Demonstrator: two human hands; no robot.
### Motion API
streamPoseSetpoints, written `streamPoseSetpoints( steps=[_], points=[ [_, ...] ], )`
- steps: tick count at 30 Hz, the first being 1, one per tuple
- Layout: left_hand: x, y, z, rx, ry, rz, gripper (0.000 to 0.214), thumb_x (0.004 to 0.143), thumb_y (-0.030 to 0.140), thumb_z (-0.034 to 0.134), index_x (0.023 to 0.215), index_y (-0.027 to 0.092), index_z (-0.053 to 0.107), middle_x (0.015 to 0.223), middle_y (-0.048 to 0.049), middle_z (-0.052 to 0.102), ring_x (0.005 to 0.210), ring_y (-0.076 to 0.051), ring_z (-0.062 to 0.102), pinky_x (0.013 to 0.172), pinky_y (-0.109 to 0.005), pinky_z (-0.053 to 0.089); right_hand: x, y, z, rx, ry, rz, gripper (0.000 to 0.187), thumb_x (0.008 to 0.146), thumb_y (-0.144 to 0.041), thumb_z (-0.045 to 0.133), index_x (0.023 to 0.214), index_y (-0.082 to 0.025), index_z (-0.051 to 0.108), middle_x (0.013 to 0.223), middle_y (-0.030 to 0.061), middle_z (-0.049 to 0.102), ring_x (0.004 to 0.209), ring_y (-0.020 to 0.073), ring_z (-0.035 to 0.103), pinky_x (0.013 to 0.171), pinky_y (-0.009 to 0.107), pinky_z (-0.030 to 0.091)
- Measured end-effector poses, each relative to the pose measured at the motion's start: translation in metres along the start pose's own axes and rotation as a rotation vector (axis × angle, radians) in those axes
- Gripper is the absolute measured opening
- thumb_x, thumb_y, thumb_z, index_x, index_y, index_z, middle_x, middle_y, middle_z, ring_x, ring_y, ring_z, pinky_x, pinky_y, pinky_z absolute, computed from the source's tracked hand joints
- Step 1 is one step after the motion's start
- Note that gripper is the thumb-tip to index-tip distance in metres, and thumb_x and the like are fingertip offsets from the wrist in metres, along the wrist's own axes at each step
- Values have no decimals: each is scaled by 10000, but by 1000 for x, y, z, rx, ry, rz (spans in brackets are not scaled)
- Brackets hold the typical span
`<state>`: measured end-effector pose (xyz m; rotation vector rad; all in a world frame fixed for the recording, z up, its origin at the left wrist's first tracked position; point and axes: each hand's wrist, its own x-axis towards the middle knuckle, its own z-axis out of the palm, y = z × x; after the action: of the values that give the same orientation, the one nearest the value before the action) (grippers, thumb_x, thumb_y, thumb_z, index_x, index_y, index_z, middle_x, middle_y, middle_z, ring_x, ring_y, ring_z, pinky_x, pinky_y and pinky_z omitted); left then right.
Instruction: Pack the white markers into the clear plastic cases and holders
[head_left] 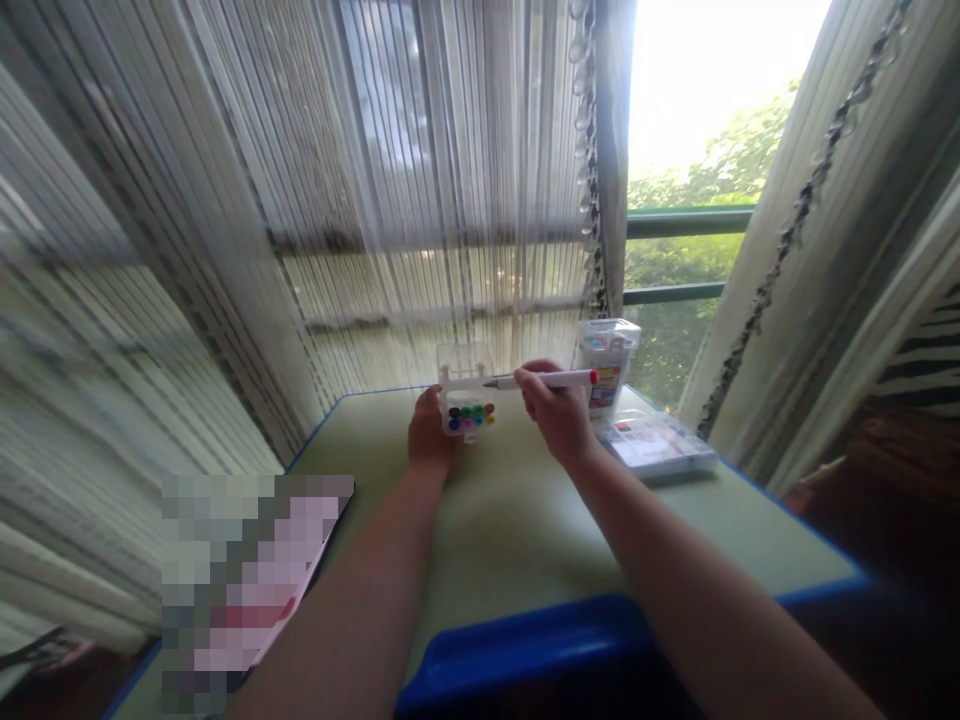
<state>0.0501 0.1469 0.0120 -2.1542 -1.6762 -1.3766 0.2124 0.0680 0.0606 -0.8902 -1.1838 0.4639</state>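
A clear plastic marker case (pixel 466 400) lies on its side at the far middle of the green table (pixel 510 530), the coloured ends of several markers showing toward me. My left hand (pixel 429 432) is wrapped round the case's left side. Just right of it, my right hand (pixel 555 410) pinches a white marker (pixel 541 380) with a red end cap. The marker lies level, its tip pointing left at the top of the case.
A clear tub (pixel 607 362) with a printed label stands behind my right hand. A flat transparent box (pixel 654 445) lies to the right. A blurred-out sheet (pixel 247 590) covers the near left corner. A blue edge (pixel 525 645) rims the table; curtains and a window stand behind.
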Motion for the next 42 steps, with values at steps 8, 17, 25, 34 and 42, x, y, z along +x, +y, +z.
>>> streamPoseSetpoints(
  steps=[8, 17, 25, 34, 42],
  points=[
    [-1, 5, -6, 17, -18, -2, 360, 744, 244, 593, 1079, 137, 519, 1059, -136, 631, 996, -261, 622, 819, -356, 514, -10, -5, 9, -128, -200, 82, 309, 768, -421, 579, 865, -144, 676, 637, 29, 662, 452, 115, 576, 439, 222, 438],
    [-1, 1, -4, -5, 5, 23, 357, 738, 271, 598, 1065, 150, 524, 1048, -131, 636, 980, -259, 629, 831, -374, 520, -11, -1, 10, -385, -149, -58, 204, 724, -363, 659, 832, -193, 625, 600, -32, 590, 538, 106, 522, 546, 219, 400],
    [-1, 1, -4, -32, 15, 16, 332, 751, 281, 594, 1046, 146, 526, 1039, -123, 642, 958, -251, 636, 811, -355, 522, -14, -1, 11, -386, -254, -121, 267, 801, -318, 585, 1000, -178, 694, 722, 7, 648, 525, 84, 517, 569, 222, 426],
    [-3, 3, -7, -37, -10, 21, 353, 742, 240, 604, 1070, 154, 507, 1060, -124, 633, 977, -246, 630, 830, -349, 516, -13, 17, 13, -527, -322, -255, 235, 777, -188, 621, 999, -223, 688, 890, 29, 607, 669, 103, 555, 664, 248, 454],
    [-2, 2, -7, -47, -2, 56, 337, 737, 244, 613, 1042, 143, 510, 1023, -130, 637, 944, -242, 634, 801, -336, 520, -15, 24, 15, -512, -308, -286, 256, 848, -224, 546, 1074, -193, 661, 900, 55, 634, 716, 130, 577, 700, 265, 466]
  ],
)
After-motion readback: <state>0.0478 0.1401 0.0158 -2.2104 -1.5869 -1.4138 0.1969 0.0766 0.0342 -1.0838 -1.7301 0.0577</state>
